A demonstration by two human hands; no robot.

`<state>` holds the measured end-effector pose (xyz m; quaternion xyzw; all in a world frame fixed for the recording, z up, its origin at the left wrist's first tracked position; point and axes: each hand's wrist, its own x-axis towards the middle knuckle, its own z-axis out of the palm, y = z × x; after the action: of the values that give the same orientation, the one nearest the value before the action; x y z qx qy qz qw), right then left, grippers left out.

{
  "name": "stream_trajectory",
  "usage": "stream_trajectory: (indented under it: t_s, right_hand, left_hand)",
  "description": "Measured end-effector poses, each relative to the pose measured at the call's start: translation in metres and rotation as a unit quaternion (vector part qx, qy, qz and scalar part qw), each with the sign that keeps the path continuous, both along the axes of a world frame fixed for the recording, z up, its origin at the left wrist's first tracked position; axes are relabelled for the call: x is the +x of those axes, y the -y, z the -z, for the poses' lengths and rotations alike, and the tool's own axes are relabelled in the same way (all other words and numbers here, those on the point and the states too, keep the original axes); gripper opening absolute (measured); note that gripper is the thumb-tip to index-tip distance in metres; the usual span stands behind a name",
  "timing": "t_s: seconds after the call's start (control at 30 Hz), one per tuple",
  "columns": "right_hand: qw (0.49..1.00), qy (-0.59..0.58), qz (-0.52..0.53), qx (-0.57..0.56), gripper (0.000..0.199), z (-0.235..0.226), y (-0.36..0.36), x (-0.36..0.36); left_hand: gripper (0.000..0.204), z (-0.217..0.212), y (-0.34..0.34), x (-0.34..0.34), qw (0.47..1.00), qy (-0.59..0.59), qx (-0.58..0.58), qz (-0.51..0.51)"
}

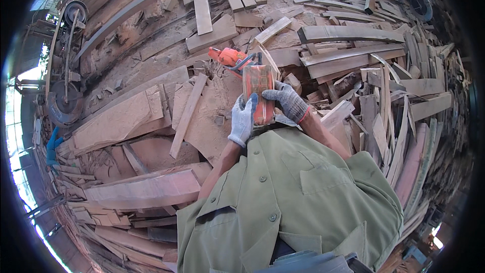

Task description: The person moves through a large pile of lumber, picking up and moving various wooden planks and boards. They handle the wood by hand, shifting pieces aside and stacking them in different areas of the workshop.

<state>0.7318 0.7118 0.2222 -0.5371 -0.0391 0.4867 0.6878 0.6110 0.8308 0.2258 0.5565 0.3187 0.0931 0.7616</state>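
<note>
In front of my chest I hold an orange-red box-shaped thing (258, 83) with dark worn patches, standing upright between both hands; its exact kind I cannot make out. My left hand (242, 121), in a whitish work glove, closes on its lower left side. Around its right side is my right hand (287, 102), in a dirtier grey glove with a red cuff edge, thumb across the front face. Just beyond it, an orange chainsaw (231, 57) with a dark handle rests on dusty wood, partly hidden by the held thing.
Thick sawn slabs (146, 189) lie to my left, with a narrow board (189, 116) leaning across one. Stacked planks (353, 55) and splintered offcuts crowd the right. A wheeled machine (65, 101) stands at the far left. Another person's blue sleeve (52, 149) shows below it.
</note>
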Motion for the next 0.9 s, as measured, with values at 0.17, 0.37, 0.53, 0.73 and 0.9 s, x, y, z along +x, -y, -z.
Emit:
stream_trajectory:
  t_s: [0.17,0.37,0.53,0.73,0.9]
  right_hand:
    - [0.998,-0.042,0.037,0.016,0.028,0.005,-0.005,-0.006]
    - [0.993,-0.055,0.104,-0.003,0.02,0.007,-0.012,-0.013]
    - [0.986,-0.1,0.132,0.002,0.018,0.03,-0.021,-0.013]
    - [0.993,0.037,0.085,-0.068,0.024,0.076,-0.026,-0.002]
    - [0.992,-0.021,0.11,-0.052,0.026,0.076,-0.025,0.011]
  left_hand:
    - [0.037,0.007,0.0,-0.001,1.0,0.02,-0.005,-0.01]
    - [0.029,0.016,-0.006,-0.007,0.996,0.011,0.082,0.038]
    - [0.027,0.044,-0.018,-0.008,0.962,0.034,0.247,0.111]
    - [0.033,0.081,-0.028,0.001,0.894,0.089,0.421,0.125]
    - [0.028,0.084,-0.034,0.021,0.814,0.101,0.547,0.17]
